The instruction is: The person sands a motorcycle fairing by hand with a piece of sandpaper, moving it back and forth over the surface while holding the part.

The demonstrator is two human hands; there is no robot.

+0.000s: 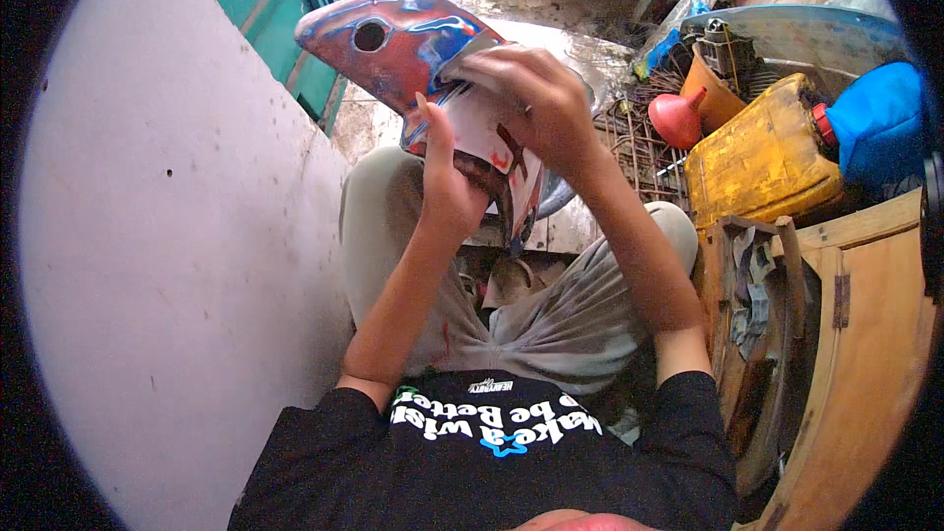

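A curved painted panel (393, 34), like a motorcycle fairing piece, is held up above my lap. It is patchy red, blue and white, with a round hole near its far left end. My left hand (451, 172) grips its near edge from below, the thumb up along the side and the other fingers hidden behind. My right hand (536, 98) lies bent over the panel's upper side, fingers together and slightly blurred. A thin greyish scrap (462, 61) shows under those fingertips against the paint; its kind is hard to make out.
A white wall (177, 236) rises close on my left, with a green metal door (261, 10) beyond. To the right are a stained yellow jerrycan (762, 152), a red funnel (677, 118), a blue covered item (875, 123), metal grating (634, 152) and a wooden cabinet (865, 305).
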